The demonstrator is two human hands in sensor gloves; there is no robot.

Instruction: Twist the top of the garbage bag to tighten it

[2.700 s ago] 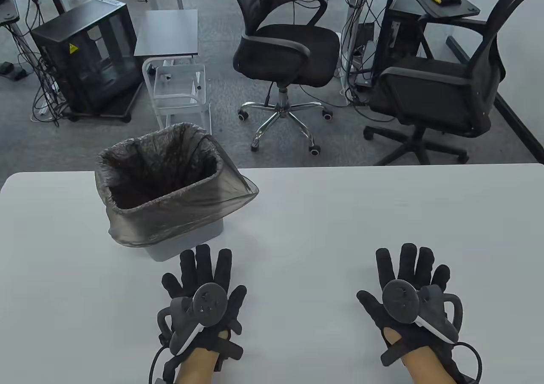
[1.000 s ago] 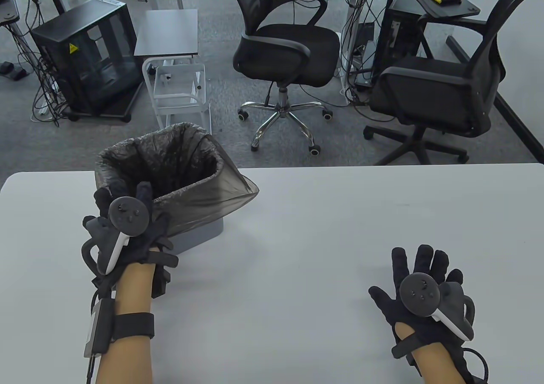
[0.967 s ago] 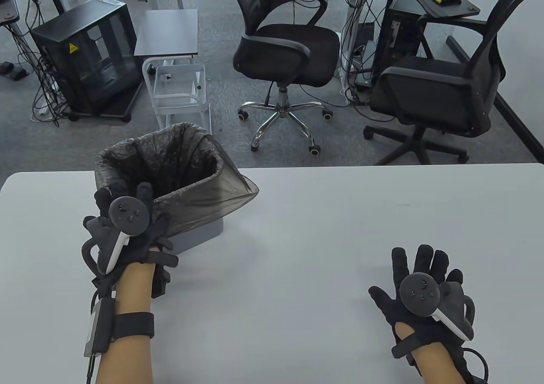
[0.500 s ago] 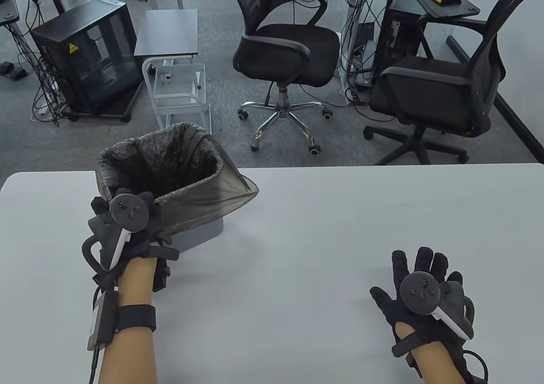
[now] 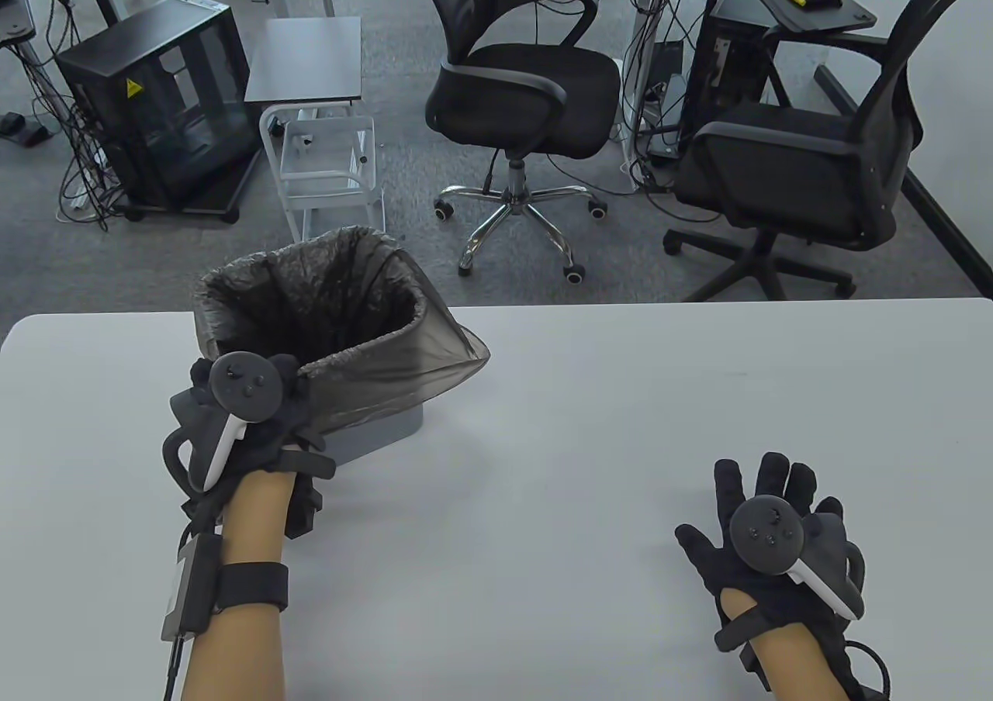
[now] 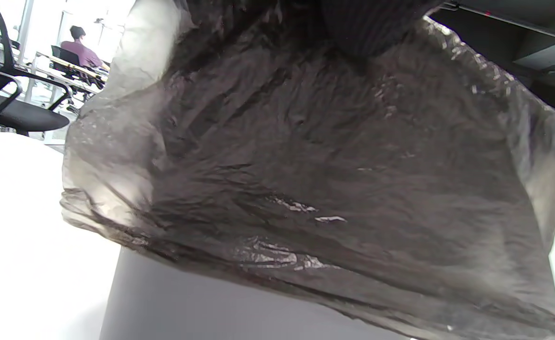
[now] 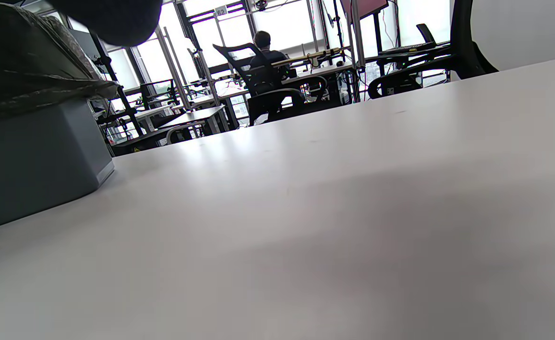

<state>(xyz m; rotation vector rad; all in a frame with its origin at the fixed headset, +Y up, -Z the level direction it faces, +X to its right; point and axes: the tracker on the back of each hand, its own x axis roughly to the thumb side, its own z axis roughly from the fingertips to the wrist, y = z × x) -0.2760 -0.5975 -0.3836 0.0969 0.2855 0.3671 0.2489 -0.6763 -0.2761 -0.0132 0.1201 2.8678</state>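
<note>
A grey bin point(image 5: 380, 431) stands at the table's far left, lined with a dark translucent garbage bag point(image 5: 388, 360) folded over its rim. My left hand point(image 5: 248, 398) grips the bag and rim at the near left corner, fingers curled over the edge. The left wrist view shows the bag's overhang point(image 6: 305, 179) close up above the bin wall point(image 6: 173, 302). My right hand point(image 5: 764, 499) lies flat and open on the table at the near right, holding nothing. The bin point(image 7: 31, 160) shows at the left of the right wrist view.
The white table point(image 5: 589, 422) stretches between the hands. Behind its far edge stand two black office chairs point(image 5: 520, 88) point(image 5: 799, 166), a small side table point(image 5: 310, 57) and a black cabinet point(image 5: 155, 104).
My left hand moved from the table to the bin's near left rim and closed on the bag. The bin has shifted slightly right. My right hand stayed flat.
</note>
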